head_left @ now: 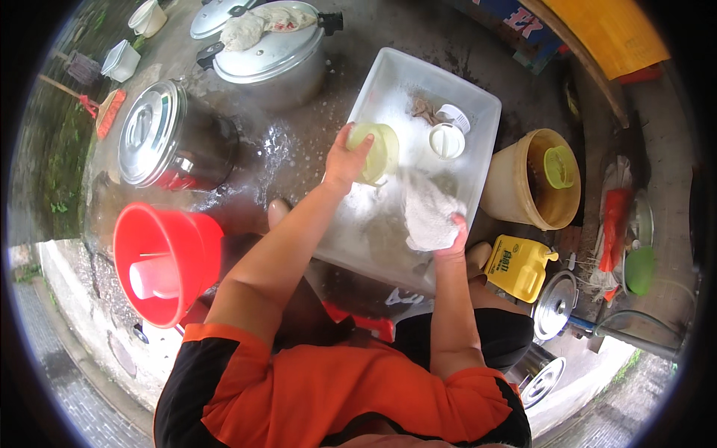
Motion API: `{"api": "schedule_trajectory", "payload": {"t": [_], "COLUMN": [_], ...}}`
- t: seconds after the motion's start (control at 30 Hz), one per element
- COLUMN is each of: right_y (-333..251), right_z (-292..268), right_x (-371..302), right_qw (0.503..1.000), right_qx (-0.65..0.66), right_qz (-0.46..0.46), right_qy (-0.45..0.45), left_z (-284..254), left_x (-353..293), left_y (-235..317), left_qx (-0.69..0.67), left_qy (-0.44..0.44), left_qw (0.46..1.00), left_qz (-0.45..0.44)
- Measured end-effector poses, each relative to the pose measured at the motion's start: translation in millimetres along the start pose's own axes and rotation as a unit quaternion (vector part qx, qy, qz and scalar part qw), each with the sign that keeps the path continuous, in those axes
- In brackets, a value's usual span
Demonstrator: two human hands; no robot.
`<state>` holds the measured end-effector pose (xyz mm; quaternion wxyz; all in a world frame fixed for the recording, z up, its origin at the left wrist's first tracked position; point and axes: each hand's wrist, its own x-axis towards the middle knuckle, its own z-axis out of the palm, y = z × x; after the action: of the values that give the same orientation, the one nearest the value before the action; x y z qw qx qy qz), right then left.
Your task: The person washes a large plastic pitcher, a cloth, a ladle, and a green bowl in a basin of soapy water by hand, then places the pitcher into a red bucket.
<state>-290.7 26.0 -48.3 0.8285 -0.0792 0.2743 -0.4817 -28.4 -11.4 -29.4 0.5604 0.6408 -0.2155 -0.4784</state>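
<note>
My left hand (345, 160) is closed on the side of a translucent yellow-green plastic container (382, 153), held over the left part of a large white rectangular tub (489, 112). Bunched in my right hand (453, 237) is a wet-looking whitish cloth (426, 213), hanging over the tub's near right part. Foamy water lies in the tub. Farther back in it are a white round plastic piece (447, 140), a second ribbed white piece (452, 116) and a brown crumpled thing (424, 110).
A beige bucket (515, 187) with a green container inside stands right of the tub, beside a yellow jug (515, 265). To the left are a red bucket (205, 239) and a lidded steel pot (190, 142). A large pressure cooker (276, 63) with a cloth on its lid stands behind.
</note>
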Motion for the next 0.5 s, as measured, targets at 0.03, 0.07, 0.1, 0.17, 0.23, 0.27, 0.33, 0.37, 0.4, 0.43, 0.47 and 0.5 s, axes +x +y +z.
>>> {"api": "schedule_trajectory", "payload": {"t": [0.03,0.07,0.1,0.17,0.23,0.27,0.33,0.37,0.4,0.43,0.47,0.5], "right_y": [-4,-9,-13,-11,10,23,45,45,54,59,61,64], "right_z": [33,60,76,114,141,139,151,163,163,151,135,118], "right_x": [-4,-9,-10,-5,0,8,25,25,26,29,36,51], "right_qw": [1.000,0.998,0.990,0.919,0.675,0.498,0.417,0.375,0.368,0.361,0.352,0.374], "right_qx": [0.004,0.010,-0.124,-0.384,-0.711,-0.819,-0.893,-0.915,-0.924,-0.931,-0.936,-0.925], "right_qz": [-0.026,-0.056,-0.061,-0.056,-0.153,-0.232,-0.047,0.051,0.038,0.026,0.014,0.046], "right_qy": [-0.016,-0.032,-0.042,-0.072,-0.129,-0.169,-0.164,-0.142,-0.098,-0.045,0.007,0.046], "left_z": [3,10,14,5,-3,-10,-10,-4,-6,-9,-6,-9], "left_x": [2,-5,-16,-10,-9,-4,-22,-27,-32,-48,-56,-63], "left_y": [-7,-1,7,-8,-14,-18,-10,-11,-6,12,19,26], "left_qx": [0.020,0.033,0.045,0.029,-0.195,-0.293,0.276,0.228,0.181,0.198,0.220,0.244], "left_qy": [0.004,-0.024,-0.049,-0.073,-0.176,-0.213,-0.146,-0.147,-0.141,-0.122,-0.118,-0.104], "left_qw": [1.000,0.999,0.997,0.996,0.964,0.930,0.943,0.961,0.973,0.972,0.967,0.961], "left_qz": [0.005,-0.016,-0.036,-0.033,-0.048,-0.065,0.113,0.054,-0.001,0.028,0.050,0.074]}}
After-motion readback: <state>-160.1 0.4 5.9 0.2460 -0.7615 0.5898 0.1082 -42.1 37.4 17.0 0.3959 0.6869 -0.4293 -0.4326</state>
